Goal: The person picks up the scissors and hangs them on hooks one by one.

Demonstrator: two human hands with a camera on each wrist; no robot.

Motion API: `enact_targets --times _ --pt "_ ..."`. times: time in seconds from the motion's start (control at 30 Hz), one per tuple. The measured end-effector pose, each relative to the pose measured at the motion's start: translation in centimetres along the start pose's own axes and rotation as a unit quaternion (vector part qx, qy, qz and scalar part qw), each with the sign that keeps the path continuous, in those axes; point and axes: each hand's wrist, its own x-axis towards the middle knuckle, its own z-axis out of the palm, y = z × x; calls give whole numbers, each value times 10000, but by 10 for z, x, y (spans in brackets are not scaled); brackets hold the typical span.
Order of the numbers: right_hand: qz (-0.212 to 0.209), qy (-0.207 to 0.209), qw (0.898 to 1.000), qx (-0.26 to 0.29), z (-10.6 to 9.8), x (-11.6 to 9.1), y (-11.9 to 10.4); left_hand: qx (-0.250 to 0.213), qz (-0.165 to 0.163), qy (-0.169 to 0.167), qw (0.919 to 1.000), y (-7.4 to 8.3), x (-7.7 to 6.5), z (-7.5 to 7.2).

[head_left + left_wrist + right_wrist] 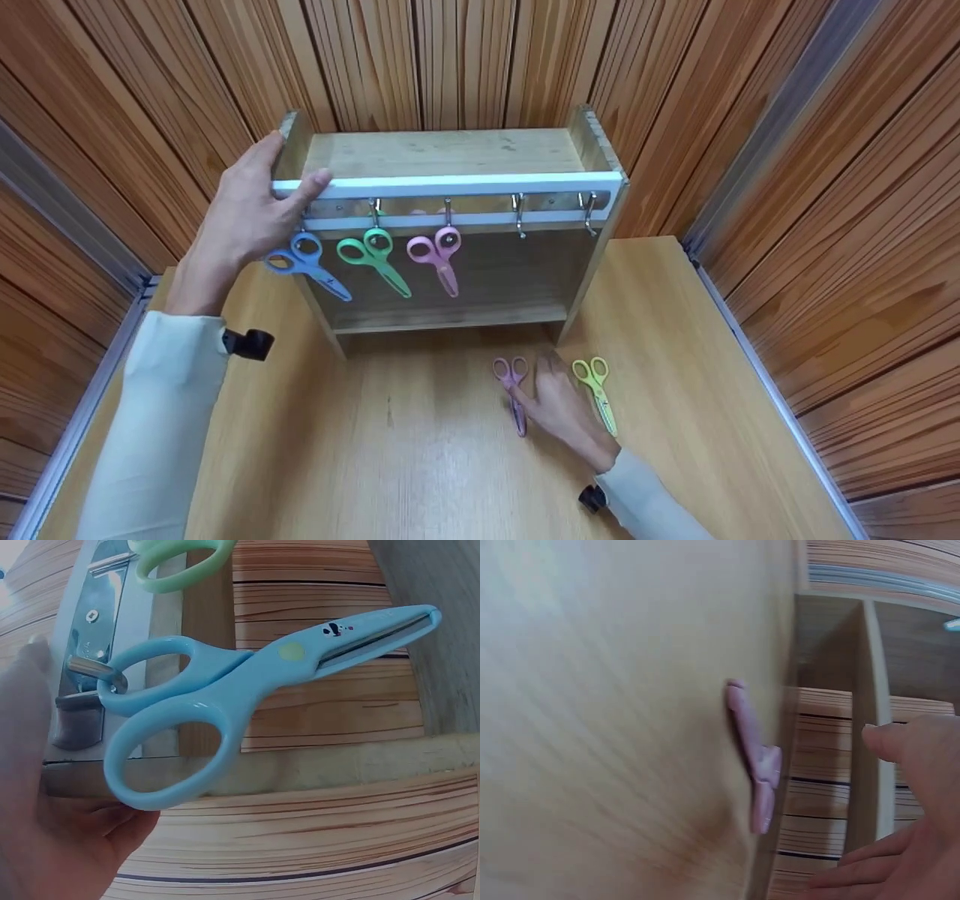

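My left hand [247, 206] grips the upper left corner of a wooden rack [450, 141], its thumb over the white front rail [480, 182]. Blue scissors [307, 262] hang from a hook just below that hand; the left wrist view shows the hook through one handle loop of these blue scissors [247, 686]. Green scissors [382, 262] and pink scissors [442, 266] hang on the hooks beside them. Lower right, my right hand [562, 405] is over the table, thumb and fingers spread and holding nothing, between purple scissors [519, 420] and yellow-green scissors [602, 401] lying flat.
Two hooks [519, 214] at the rail's right end carry nothing. The rack stands on a wooden table [420, 465], near a wood-plank back wall [465, 60]. Plank side walls with metal edge strips [780, 405] enclose the table left and right.
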Motion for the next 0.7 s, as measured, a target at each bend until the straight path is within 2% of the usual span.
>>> enact_targets --times 0.2,0.53,0.7 --pt "-340 -211 9983 -426 17 -2 2 -55 -25 -215 9997 -4 0 -1" --pt "87 -1003 9930 -617 30 -6 -2 -132 -337 -362 9987 -4 0 3" --pt "296 -1276 9881 -808 27 -3 -7 -111 -307 -321 9990 -3 1 1"
